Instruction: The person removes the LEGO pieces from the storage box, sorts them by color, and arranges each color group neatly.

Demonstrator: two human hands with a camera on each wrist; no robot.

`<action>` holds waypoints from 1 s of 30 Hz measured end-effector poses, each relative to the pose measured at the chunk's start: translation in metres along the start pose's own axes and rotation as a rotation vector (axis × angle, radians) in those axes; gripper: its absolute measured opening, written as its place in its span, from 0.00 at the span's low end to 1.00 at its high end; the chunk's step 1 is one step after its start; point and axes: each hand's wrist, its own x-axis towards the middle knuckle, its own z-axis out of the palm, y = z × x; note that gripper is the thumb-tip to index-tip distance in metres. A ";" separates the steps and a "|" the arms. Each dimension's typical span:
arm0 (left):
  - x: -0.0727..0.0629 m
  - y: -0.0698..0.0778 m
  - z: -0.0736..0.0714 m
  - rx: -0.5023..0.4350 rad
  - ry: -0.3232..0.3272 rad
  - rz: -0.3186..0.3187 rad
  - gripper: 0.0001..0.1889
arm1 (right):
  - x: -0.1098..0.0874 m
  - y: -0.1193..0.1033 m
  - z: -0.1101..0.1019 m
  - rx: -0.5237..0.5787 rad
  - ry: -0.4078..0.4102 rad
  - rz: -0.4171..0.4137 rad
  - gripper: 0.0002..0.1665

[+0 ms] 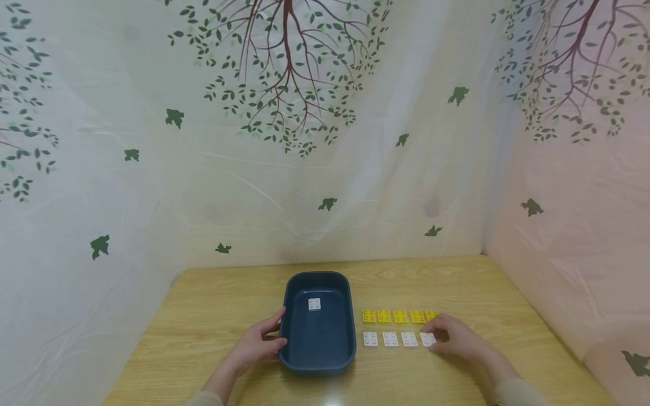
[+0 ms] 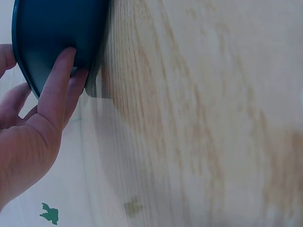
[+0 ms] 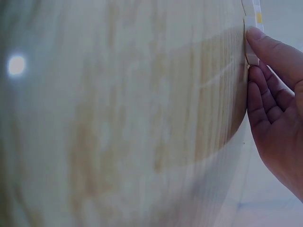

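My left hand (image 1: 256, 344) rests against the left side of a dark blue rectangular tray (image 1: 352, 338). In the left wrist view its fingers (image 2: 54, 90) lie extended along the tray's outer wall (image 2: 61, 28). One white toy brick (image 1: 314, 304) with studs lies inside the tray, towards the far end. To the right of the tray, my right hand (image 1: 459, 338) pinches the white brick (image 1: 427, 339) at the right end of a row. The right wrist view shows fingertips at that brick's edge (image 3: 251, 54), low at the table surface. Part of the brick is hidden by the fingers.
Several yellow bricks (image 1: 400, 317) form a row behind the white ones, the rightmost partly covered by my right hand. Three more white bricks (image 1: 390, 339) stand in the front row. The wooden table (image 1: 223, 293) meets leaf-printed curtains (image 1: 304, 231) at the back and sides.
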 end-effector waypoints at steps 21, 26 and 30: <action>-0.001 0.004 0.000 0.038 0.013 -0.027 0.40 | 0.012 -0.025 -0.010 0.085 0.104 -0.118 0.18; 0.000 0.003 0.000 0.022 0.002 -0.020 0.40 | 0.032 -0.051 -0.002 0.124 0.070 -0.135 0.19; 0.000 0.002 0.000 0.020 0.000 -0.012 0.40 | 0.050 -0.067 0.010 0.166 0.044 -0.184 0.20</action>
